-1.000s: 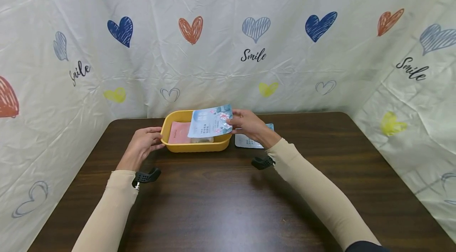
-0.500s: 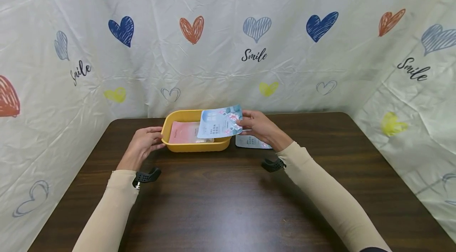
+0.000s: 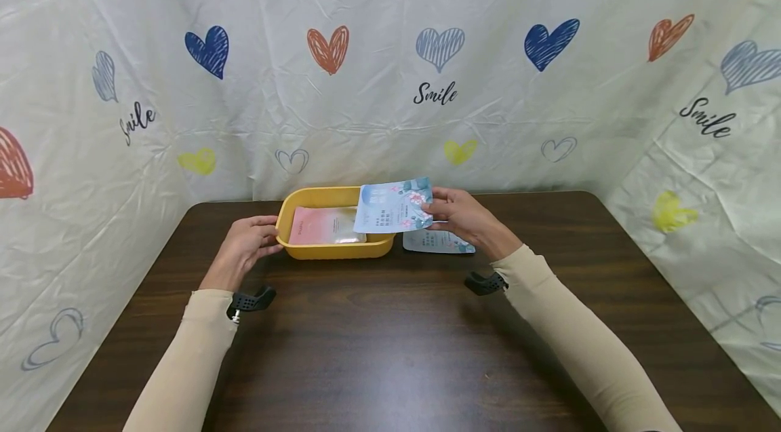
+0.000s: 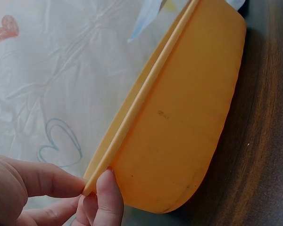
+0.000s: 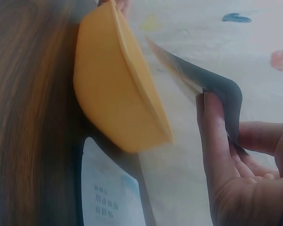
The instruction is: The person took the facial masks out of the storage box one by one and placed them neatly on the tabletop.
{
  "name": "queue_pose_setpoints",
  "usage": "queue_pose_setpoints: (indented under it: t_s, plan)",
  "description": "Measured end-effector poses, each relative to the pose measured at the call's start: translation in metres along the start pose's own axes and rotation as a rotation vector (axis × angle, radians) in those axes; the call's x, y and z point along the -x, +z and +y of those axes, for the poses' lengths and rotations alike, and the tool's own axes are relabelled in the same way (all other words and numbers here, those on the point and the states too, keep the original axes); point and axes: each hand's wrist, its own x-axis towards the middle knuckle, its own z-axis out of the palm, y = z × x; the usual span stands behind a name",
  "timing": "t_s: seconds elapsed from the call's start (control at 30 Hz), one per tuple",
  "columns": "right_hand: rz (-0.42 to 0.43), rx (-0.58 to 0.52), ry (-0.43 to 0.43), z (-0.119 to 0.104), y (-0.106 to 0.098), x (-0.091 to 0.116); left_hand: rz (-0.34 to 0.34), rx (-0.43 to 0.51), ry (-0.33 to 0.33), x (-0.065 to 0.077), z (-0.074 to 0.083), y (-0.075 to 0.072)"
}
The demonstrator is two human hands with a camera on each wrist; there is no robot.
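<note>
One yellow basket (image 3: 338, 253) sits on a brown table (image 3: 378, 323). The left hand (image 3: 246, 247) has its rim in a narrow pinch at the left end, probably to steady it. The right hand (image 3: 468, 216) grips a blue packet (image 3: 390, 208) by one edge, between thumb and fingers, above the basket's right end and apart from it; that hold likely leaves the printed face uncovered. A pink packet (image 3: 317, 227) lies inside the basket, whose walls presumably stop it sliding away. A second blue packet (image 3: 436, 242) lies printed face up on the table, just beside the basket's right end; why there is unclear.
</note>
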Motion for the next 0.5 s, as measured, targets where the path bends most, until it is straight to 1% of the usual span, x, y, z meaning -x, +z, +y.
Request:
queue_pose_setpoints:
  t_s: [0.27, 0.5]
  plan:
    - [-0.005, 0.000, 0.001, 0.003, -0.010, 0.005, -0.006, 0.003, 0.007, -0.001, 0.000, 0.000]
    - [-0.003, 0.006, 0.011, 0.004, -0.020, 0.012, 0.000, 0.011, -0.003, -0.001, -0.001, 0.000]
